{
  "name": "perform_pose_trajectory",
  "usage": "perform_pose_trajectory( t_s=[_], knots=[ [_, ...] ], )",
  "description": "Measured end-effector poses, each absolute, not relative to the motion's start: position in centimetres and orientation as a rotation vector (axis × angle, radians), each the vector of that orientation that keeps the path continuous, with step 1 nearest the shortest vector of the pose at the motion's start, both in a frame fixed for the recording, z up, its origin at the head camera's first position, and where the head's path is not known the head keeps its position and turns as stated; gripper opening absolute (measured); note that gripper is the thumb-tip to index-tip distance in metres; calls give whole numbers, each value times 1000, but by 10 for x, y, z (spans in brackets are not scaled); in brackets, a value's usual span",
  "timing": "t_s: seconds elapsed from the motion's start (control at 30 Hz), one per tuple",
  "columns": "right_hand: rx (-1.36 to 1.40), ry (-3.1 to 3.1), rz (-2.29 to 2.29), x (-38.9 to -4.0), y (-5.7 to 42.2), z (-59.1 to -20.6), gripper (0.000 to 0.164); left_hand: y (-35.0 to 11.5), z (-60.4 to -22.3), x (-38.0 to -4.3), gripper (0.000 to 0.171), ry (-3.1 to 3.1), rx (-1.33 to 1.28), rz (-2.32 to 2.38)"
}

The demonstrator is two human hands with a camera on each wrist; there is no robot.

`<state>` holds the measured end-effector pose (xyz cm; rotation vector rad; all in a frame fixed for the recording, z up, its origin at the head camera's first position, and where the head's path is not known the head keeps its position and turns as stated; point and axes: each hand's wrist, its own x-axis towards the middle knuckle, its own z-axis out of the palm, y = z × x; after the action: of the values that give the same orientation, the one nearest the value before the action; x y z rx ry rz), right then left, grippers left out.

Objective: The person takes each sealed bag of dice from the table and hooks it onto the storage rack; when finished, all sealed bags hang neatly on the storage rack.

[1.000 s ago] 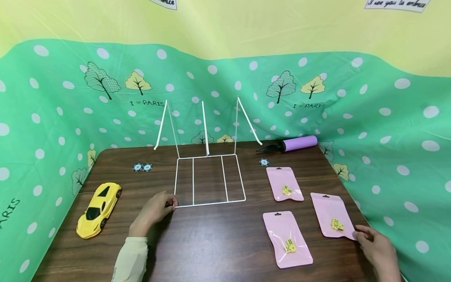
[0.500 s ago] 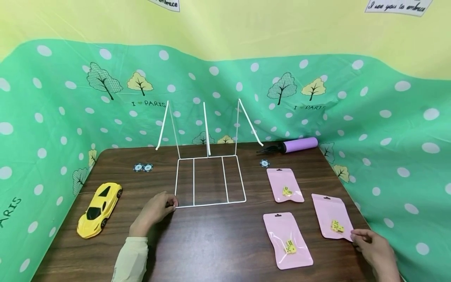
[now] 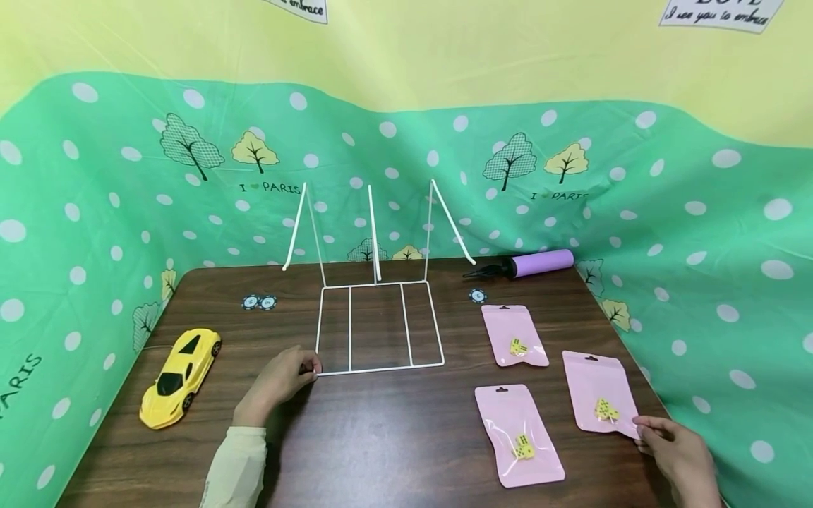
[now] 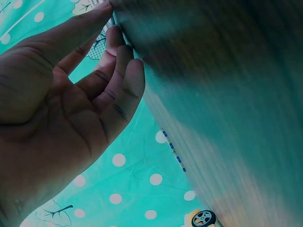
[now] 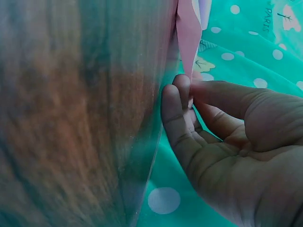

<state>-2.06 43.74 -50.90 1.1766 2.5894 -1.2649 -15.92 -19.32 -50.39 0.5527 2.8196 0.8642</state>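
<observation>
My left hand [image 3: 279,384] pinches the near left corner of a white wire rack [image 3: 381,368] with thumb and fingertips. The rack's base lies flat on the table, and its bars rise at the back. On the right, my right hand [image 3: 678,451] pinches the lower right corner of a pink zip bag [image 3: 593,381] that has several yellow dice [image 3: 605,409] on it or inside. In the right wrist view this pink bag [image 5: 188,35] bends up from thumb and fingertips. Two more pink bags, one at the back [image 3: 504,323] and one nearer [image 3: 508,409], lie to its left with yellow dice too.
A yellow toy car [image 3: 180,377] stands at the left. Two poker chips [image 3: 259,302] lie left of the rack and a single chip [image 3: 478,295] right of it. Behind the bags lies a purple hand pump [image 3: 540,263]. A green dotted cloth [image 3: 718,282] surrounds the wooden table [image 3: 375,437].
The right fingertips have moved slightly left over the bag's corner and now pinch it. The left hand and the rack keep their place; the head view has tilted up a little.
</observation>
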Motion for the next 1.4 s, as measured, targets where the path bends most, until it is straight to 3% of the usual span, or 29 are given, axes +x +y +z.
perform_pose_trajectory(
  t_s=[0.3, 0.67, 0.83, 0.97, 1.03, 1.4],
  knots=[
    [1251, 2570, -1432, -29, 437, -514, 34, -192, -502, -160, 20, 2812, 523, 845],
    [1320, 2568, -1689, -29, 427, -493, 34, -190, -500, -160, 19, 2816, 502, 832],
    [1341, 2554, -1806, -27, 425, -488, 15, -190, -500, -159, 20, 2814, 500, 832],
    [1342, 2489, -2013, -24, 422, -485, 37, -190, -500, -159, 20, 2812, 498, 831],
    [1312, 2475, -2134, -23, 419, -483, 40, -190, -500, -159, 20, 2812, 498, 831],
    [1193, 2436, -2552, -29, 397, -467, 24, -190, -501, -159, 19, 2814, 497, 828]
  ],
)
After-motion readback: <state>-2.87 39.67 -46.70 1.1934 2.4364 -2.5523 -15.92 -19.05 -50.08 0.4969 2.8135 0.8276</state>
